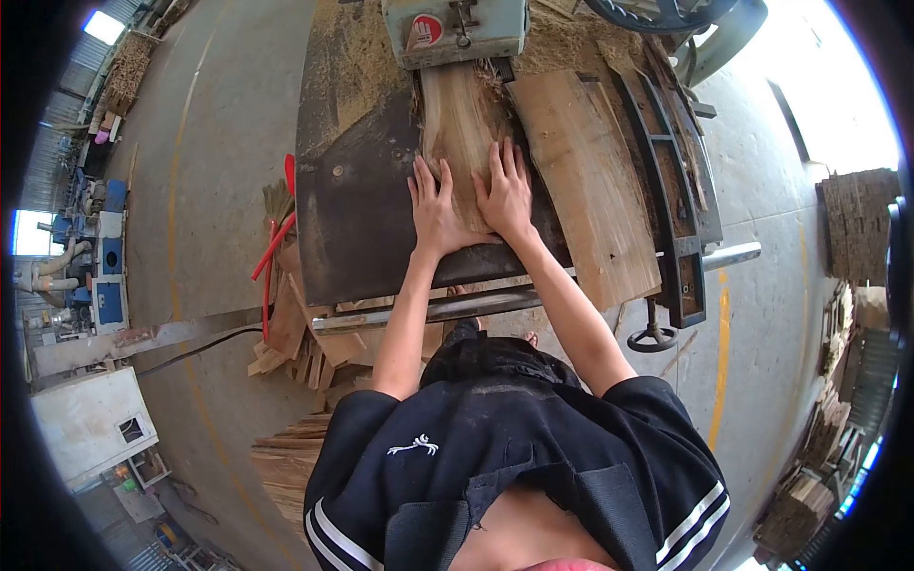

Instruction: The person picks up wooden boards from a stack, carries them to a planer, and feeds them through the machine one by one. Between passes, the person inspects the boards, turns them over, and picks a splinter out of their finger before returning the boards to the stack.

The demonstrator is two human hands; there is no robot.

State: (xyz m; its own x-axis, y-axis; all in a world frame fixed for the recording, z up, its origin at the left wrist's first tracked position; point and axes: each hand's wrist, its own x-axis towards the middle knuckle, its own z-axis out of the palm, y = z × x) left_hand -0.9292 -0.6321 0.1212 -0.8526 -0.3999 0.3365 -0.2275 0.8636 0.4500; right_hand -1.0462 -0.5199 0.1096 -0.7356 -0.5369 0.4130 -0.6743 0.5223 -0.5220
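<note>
**Plank lies lengthwise under two flat hands, far end at the machine housing**

Plank (459, 124) aside, the largest thing in view is the dark metal table (357, 209), which fills the middle of the picture and runs away from the person. At its far end sits a pale green machine housing (455, 29) with a red sticker (427, 31) on its face. Sawdust (352, 57) is heaped on the table to the left of the housing.

A broad second board (586, 171) lies on the right half of the table. It is angled slightly and just beside the plank, and its near end overhangs the table edge. Right of that board a dark rail (681, 190) runs along the table's side.

The plank rests on the table straight ahead of the person. Its long axis points away from the body toward the housing. Its far end meets the mouth of the housing, and whether it goes in under it cannot be told. Its near end is under the palms.

Both hands are open, fingers spread and pointing forward, pressed flat on the near end and grasping nothing. The left hand (436, 211) covers the near left corner, its outer fingers close to the plank's edge. The right hand (506, 195) lies beside it on the right part, its fingertips a little farther forward, so it is the hand closer to the housing. The two hands are almost touching at the thumbs.
</note>
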